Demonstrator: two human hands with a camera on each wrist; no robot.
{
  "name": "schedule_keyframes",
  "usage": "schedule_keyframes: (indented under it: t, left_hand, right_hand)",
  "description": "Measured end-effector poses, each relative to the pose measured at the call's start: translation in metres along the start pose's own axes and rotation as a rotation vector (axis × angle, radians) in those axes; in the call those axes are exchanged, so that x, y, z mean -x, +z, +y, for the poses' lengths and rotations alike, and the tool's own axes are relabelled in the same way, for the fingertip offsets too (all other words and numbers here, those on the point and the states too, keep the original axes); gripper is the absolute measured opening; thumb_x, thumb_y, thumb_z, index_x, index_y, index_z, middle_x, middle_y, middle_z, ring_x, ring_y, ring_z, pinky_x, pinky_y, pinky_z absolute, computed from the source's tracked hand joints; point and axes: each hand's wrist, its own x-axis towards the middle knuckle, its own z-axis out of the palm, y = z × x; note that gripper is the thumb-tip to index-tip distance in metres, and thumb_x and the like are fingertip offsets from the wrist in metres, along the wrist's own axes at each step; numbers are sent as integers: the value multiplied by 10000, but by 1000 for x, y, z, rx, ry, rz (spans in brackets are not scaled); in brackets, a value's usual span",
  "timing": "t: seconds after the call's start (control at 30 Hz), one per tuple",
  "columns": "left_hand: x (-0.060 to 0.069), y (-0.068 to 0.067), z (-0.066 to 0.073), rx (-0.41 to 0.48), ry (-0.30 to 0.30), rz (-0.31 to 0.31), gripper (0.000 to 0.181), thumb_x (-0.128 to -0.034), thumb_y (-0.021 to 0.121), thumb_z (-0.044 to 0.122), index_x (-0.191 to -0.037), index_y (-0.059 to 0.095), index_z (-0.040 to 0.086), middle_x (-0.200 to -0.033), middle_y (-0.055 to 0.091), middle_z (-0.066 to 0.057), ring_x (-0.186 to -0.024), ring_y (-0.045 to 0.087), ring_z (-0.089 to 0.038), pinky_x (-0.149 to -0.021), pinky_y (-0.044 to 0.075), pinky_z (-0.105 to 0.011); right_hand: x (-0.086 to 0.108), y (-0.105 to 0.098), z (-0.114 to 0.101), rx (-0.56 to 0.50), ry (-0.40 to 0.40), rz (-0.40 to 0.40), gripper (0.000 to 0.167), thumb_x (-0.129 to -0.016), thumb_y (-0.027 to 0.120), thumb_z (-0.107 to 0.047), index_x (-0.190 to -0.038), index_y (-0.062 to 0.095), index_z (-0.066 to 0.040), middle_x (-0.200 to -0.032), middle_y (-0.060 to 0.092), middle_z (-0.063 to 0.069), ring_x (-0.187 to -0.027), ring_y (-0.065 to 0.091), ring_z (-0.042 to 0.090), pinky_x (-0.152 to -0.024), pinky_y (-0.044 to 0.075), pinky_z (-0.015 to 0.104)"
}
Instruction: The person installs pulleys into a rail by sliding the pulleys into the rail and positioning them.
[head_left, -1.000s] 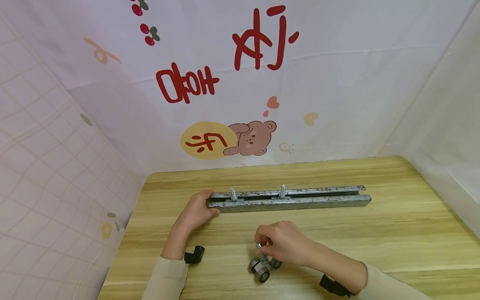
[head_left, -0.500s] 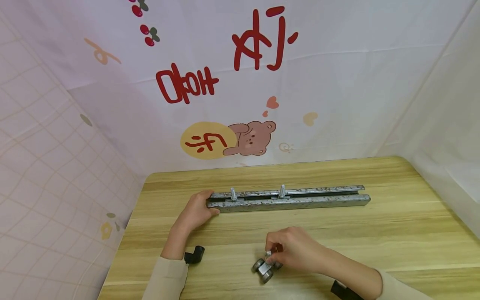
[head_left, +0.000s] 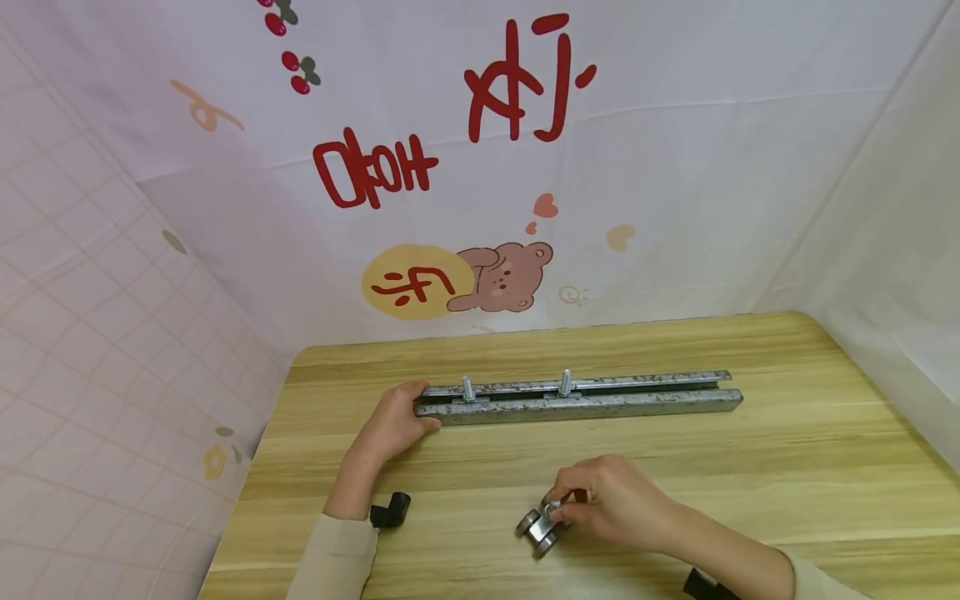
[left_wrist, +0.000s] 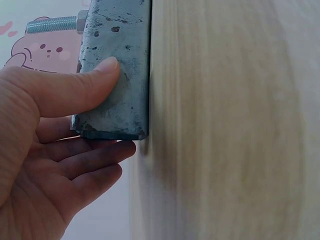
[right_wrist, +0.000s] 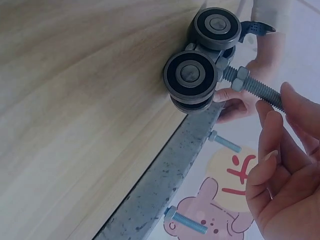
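Note:
My left hand (head_left: pixel 395 421) grips the left end of a long slotted steel rail (head_left: pixel 615 407). In the left wrist view the thumb lies across the face of the rail (left_wrist: pixel 120 95), with the other fingers behind and below its end. Two threaded studs stand up from the slot, a left stud (head_left: pixel 468 389) and a right stud (head_left: pixel 566 383). Nearer the front, my right hand (head_left: pixel 618 504) pinches the threaded bolt (right_wrist: pixel 262 92) of a small wheeled roller trolley (head_left: pixel 538 529). Its wheels are low over the table; whether they touch it I cannot tell.
The rail lies lengthwise on the wood-grain table (head_left: pixel 810 467). Behind it hangs a white printed cloth (head_left: pixel 675 167), and more cloth bounds the left and right sides. Black wrist-worn devices show at the left forearm (head_left: pixel 349 487) and right forearm (head_left: pixel 731 562).
My right hand has moved to the right, carrying the roller trolley with it. The trolley has turned and its bolt now leans over towards the hand. Left hand and rail stay put.

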Motion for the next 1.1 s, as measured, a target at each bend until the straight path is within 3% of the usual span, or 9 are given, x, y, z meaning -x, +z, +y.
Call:
schedule_keyframes:
  t: [0.3, 0.6, 1.1]
  left_hand:
    - [0, -1, 1, 5, -6, -3, 730, -876, 867, 107, -1489, 519, -84, -1504, 533, -269, -1413, 485, -440, -1122, 463, -562]
    - [1, 0, 2, 10, 0, 0, 734, -874, 866, 95, -1491, 513, -89, -1501, 536, -269, -1407, 494, -435, -1115, 470, -561]
    - [0, -2, 2, 7, -1, 6, 725, -865, 876, 101, -1476, 534, -85, -1488, 552, -261, -1405, 500, -427, -1131, 459, -551]
  right_hand:
    - [4, -7, 2, 47, 35, 26, 219, -822, 897, -88, -903, 746, -226, -837, 720, -175, -673, 518, -105, -537, 437, 78]
    - [9, -14, 5, 49, 121, 24, 193, -841, 888, -107, -910, 758, -233, -788, 669, -200, -642, 488, -81, -465, 392, 102]
    - [16, -23, 13, 111, 142, 91, 246, -807, 901, -87, -896, 738, -249, -797, 643, -226, -676, 513, -73, -493, 431, 135]
